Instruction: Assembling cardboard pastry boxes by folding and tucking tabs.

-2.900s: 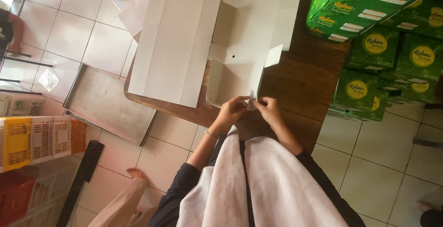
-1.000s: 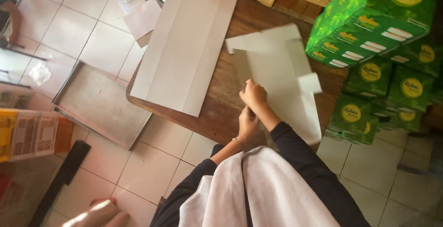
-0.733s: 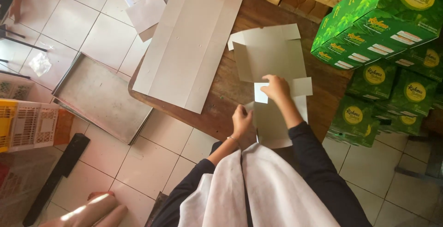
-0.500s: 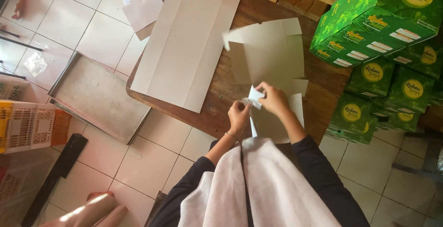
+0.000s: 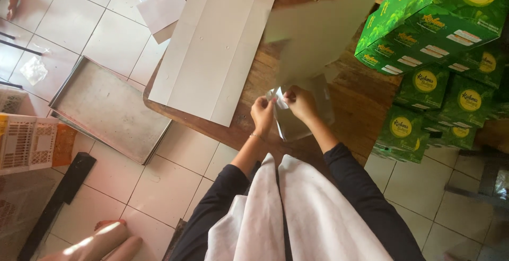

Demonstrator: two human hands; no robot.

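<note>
Tiled floor (image 5: 106, 22) all round, round wooden surface (image 5: 360, 102) in the middle. Left hand (image 5: 263, 113) and right hand (image 5: 300, 103) close together near its front edge, fingers pinched on a flap of grey cardboard sheet (image 5: 318, 33), tilted up. Flat white card (image 5: 217, 49) lying beside. Green boxes (image 5: 435, 43) stacked right. Metal tray (image 5: 106, 107) on floor, left.

Grey-white cardboard sheet (image 5: 214, 46) (plain, unprinted) lies on the brown wooden table (image 5: 366, 102) beside green, yellow-spotted boxes (image 5: 424, 33).

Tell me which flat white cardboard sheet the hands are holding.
The grey-white folded box blank raised over the wooden table; the larger white cardboard sheet lies flat, untouched.
</note>
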